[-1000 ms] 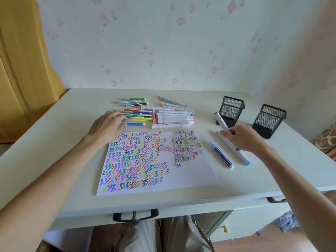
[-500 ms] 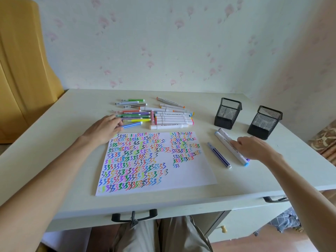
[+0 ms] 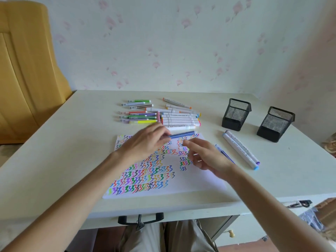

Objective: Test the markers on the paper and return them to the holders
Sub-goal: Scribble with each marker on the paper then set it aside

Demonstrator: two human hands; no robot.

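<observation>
I have a blue marker (image 3: pixel 181 134) pinched in my left hand (image 3: pixel 145 142) above the paper (image 3: pixel 200 180), which is already crowded with test squiggles. My right hand (image 3: pixel 205 157) hangs slack beside it, its grip on nothing. Both holders (image 3: pixel 236 115) look empty and most markers (image 3: pixel 163 115) lie on the desk (image 3: pixel 72 142), so returning them seems barely begun.

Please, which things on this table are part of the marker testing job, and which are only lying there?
Part of the job:
blue marker held by the left hand
right hand beside it
paper with squiggles
marker pile
three markers right of the paper
two mesh holders

Just lying about:
clip at the table edge
wooden chair
</observation>
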